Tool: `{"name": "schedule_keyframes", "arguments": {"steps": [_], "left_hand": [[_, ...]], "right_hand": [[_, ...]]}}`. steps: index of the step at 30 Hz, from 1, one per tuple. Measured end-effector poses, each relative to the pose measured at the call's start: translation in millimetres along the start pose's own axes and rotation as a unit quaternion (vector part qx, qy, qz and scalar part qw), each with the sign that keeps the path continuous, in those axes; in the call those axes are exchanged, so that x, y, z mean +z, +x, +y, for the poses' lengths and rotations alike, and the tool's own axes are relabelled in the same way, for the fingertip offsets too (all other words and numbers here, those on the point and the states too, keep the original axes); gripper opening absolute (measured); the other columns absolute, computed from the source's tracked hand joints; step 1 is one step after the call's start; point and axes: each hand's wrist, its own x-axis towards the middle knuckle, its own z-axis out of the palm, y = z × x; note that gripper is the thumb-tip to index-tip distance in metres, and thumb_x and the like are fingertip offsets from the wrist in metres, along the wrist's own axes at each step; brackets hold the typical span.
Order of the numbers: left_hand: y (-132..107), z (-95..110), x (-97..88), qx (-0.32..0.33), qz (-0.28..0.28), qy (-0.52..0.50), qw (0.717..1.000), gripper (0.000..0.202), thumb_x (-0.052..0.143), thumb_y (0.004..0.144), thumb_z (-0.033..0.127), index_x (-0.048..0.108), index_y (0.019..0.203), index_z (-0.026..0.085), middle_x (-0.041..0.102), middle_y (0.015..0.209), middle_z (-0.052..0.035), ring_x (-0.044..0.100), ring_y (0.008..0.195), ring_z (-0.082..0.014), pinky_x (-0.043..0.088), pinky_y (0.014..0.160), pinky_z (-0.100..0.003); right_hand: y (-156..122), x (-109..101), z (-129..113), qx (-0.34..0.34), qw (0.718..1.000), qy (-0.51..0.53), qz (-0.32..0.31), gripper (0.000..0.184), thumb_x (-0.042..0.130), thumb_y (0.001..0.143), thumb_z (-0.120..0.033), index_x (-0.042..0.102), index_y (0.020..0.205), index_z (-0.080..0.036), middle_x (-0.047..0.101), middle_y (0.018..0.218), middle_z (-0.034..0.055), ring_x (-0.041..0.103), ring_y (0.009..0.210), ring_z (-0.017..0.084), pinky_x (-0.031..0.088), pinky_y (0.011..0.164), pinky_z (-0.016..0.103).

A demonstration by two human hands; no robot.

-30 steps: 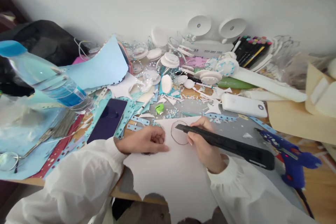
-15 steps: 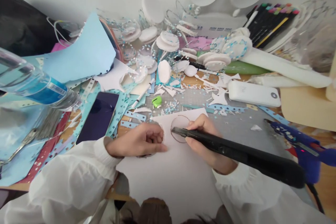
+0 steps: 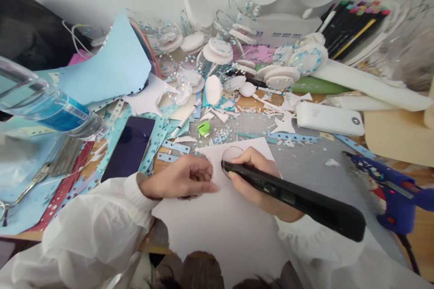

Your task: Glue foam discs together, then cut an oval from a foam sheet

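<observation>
A white sheet [image 3: 220, 226] with scalloped cut-out edges lies in front of me and overhangs the table's near edge. On it is a drawn brown circle [image 3: 233, 150], partly covered by my right hand [image 3: 256, 180]. That hand is closed round the front of a long black handheld tool [image 3: 298, 198]; its tip meets the circle's left side, mostly hidden by the fingers. My left hand [image 3: 185, 176] rests at a cut notch on the sheet's left side, fingers curled and thumb stretched along the surface, holding the sheet.
Paper scraps and a green piece [image 3: 204, 128] lie beyond the sheet. A phone [image 3: 129, 149] and a tilted water bottle [image 3: 61, 108] are at left. At right are a blue glue gun [image 3: 396, 194] and a white power bank [image 3: 328, 118]. White discs [image 3: 217, 49] crowd the back.
My right hand has slid slightly left, bringing the black tool's rear end left too and covering more of the circle. My left hand stays in about the same place.
</observation>
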Motion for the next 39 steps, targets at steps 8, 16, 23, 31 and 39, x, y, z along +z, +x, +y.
{"name": "schedule_keyframes", "arguments": {"steps": [8,16,23,31,39], "left_hand": [[0,3,0.2,-0.015,0.0,-0.004,1.0,0.029,0.07,0.08,0.035,0.049,0.073,0.016,0.051,0.051,0.0062,0.045,0.041,-0.0047,0.033,0.036,-0.012],[1,2,0.7,-0.014,0.006,-0.007,1.0,0.029,0.071,0.079,0.034,0.049,0.072,0.016,0.051,0.05,0.0071,0.044,0.041,-0.0044,0.032,0.037,-0.012],[-1,5,-0.3,-0.032,0.001,-0.021,0.999,0.032,0.075,0.074,0.037,0.052,0.071,0.016,0.051,0.05,0.0072,0.045,0.04,-0.0048,0.033,0.036,-0.012],[0,7,-2.0,-0.044,0.001,-0.027,0.999,0.031,0.077,0.072,0.035,0.053,0.07,0.016,0.053,0.05,0.0069,0.046,0.04,-0.005,0.034,0.036,-0.012],[1,8,-2.3,-0.051,-0.02,-0.033,0.998,0.033,0.08,0.069,0.037,0.054,0.07,0.016,0.053,0.05,0.0061,0.047,0.041,-0.0057,0.033,0.036,-0.013]], "right_hand": [[2,-2,2,-0.02,1.0,-0.005,-0.01,0.006,0.06,0.082,-0.021,0.054,0.083,-0.022,0.054,0.069,-0.0019,0.05,0.062,0.013,0.037,0.055,0.024],[-3,-5,10,-0.035,0.999,-0.011,-0.039,0.007,0.058,0.081,-0.018,0.053,0.082,-0.023,0.056,0.072,-0.0007,0.053,0.064,0.014,0.038,0.058,0.026],[8,-21,6,-0.114,0.986,0.03,-0.12,0.01,0.057,0.083,-0.014,0.053,0.086,-0.023,0.058,0.071,-0.0009,0.052,0.06,0.013,0.039,0.056,0.025],[7,-23,17,-0.135,0.982,0.055,-0.124,0.013,0.057,0.078,-0.012,0.054,0.085,-0.022,0.058,0.07,-0.0014,0.054,0.061,0.013,0.039,0.055,0.025],[16,-45,6,-0.152,0.966,0.041,-0.204,0.017,0.06,0.08,-0.008,0.06,0.09,-0.022,0.065,0.077,0.0007,0.062,0.069,0.014,0.045,0.061,0.023]]}}
